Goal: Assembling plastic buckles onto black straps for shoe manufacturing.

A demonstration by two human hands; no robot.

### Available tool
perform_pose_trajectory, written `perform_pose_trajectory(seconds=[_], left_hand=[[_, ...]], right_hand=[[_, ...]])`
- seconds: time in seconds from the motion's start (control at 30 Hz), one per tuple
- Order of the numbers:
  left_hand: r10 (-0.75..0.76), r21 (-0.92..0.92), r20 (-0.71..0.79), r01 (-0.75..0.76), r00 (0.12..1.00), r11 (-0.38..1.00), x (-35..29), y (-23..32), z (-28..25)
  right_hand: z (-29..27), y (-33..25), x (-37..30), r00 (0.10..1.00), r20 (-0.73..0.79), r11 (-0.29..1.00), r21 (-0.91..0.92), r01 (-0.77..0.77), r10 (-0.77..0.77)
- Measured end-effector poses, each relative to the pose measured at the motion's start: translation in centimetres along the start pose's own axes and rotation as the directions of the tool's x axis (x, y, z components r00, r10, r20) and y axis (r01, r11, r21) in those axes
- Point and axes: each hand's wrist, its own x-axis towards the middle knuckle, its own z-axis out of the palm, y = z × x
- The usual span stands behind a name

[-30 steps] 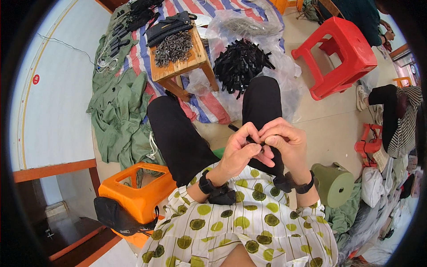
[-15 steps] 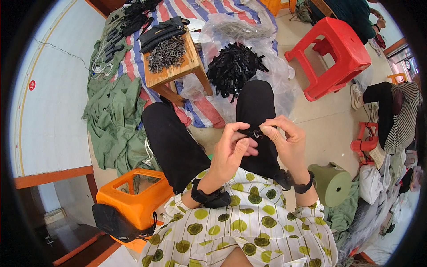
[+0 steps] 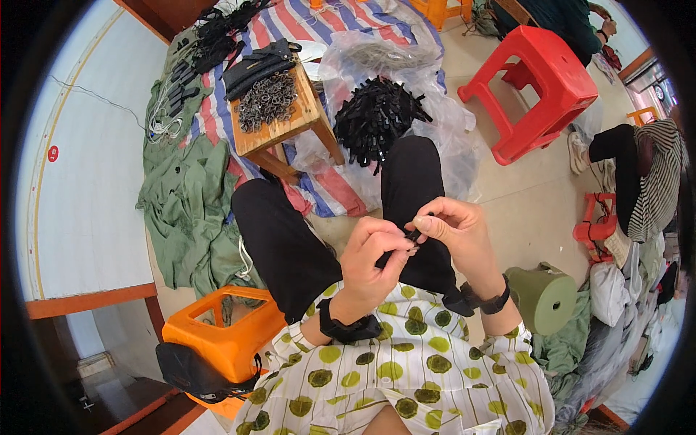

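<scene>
I look down on a striped sheet (image 3: 343, 193), a wooden stool (image 3: 307, 113) near its left edge and a heap of black strips (image 3: 378, 119) toward its right. Short of the sheet's near edge, the left hand (image 3: 370, 257) and right hand (image 3: 460, 228) have fingertips clamped on a small black piece (image 3: 413, 235) between them.

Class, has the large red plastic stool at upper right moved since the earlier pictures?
No: the large red plastic stool keeps its place relative to the brown wooden stool; both shift left together in view.
</scene>
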Motion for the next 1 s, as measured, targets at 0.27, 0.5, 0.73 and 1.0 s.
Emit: perform_pose_trajectory(seconds=[0.27, 0.5, 0.73, 1.0], left_hand=[[-0.085, -0.312, 0.029, 0.090, 0.996, 0.946, -0.9, -1.3, 0.0], [-0.156, -0.295, 0.019, 0.154, 0.988, 0.943, -0.4, -1.2, 0.1], [-0.138, -0.321, 0.053, 0.147, 0.989, 0.936, -0.4, -1.1, -0.3], [-0.138, -0.278, 0.122, 0.168, 0.983, 0.946, -0.4, -1.4, -0.7]], right_hand=[[-0.2, 0.6, 0.3, 0.991, 0.085, 0.943, 0.308, -0.125, 0.104], [-0.3, 0.1, 0.8, 0.998, 0.053, 0.996, 0.093, -0.019, 0.014], [-0.3, 0.5, 1.7, 0.978, 0.121, 0.924, 0.325, -0.200, 0.169], [-0.1, 0.3, 1.6, 0.995, 0.069, 0.980, 0.182, -0.078, 0.067]])
